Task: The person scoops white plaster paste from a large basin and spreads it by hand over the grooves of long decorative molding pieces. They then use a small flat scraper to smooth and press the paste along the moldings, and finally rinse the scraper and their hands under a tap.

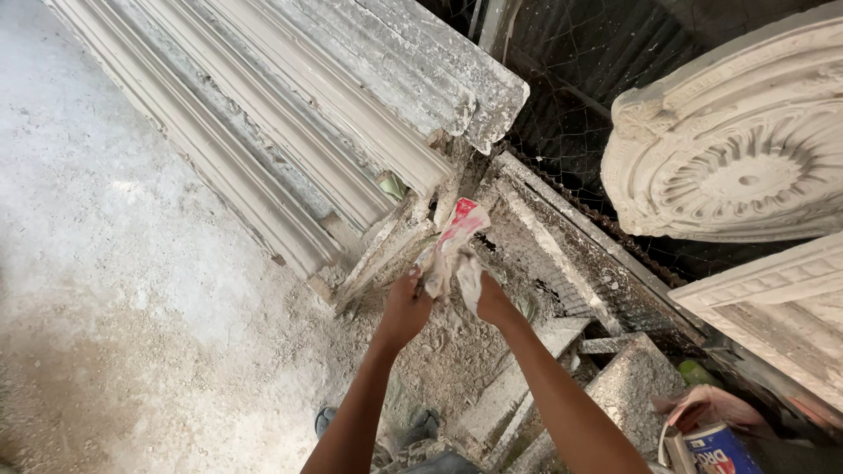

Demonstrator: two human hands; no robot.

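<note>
Both hands on a crumpled rag, over a dusty floor by stacked plaster mouldings.

Left hand (pixel 406 309) and right hand (pixel 492 303) each have fingers clenched on the lower part of the rag (pixel 452 246), a white-and-red cloth held up between them, its top drooping above the knuckles. Looks soft, light, limp; likely best gripped by a bunched fold. Long mouldings (pixel 290 114) lie just beyond; a round plaster rosette (pixel 738 158) leans at right; a tin (pixel 716 448) sits lower right.
</note>
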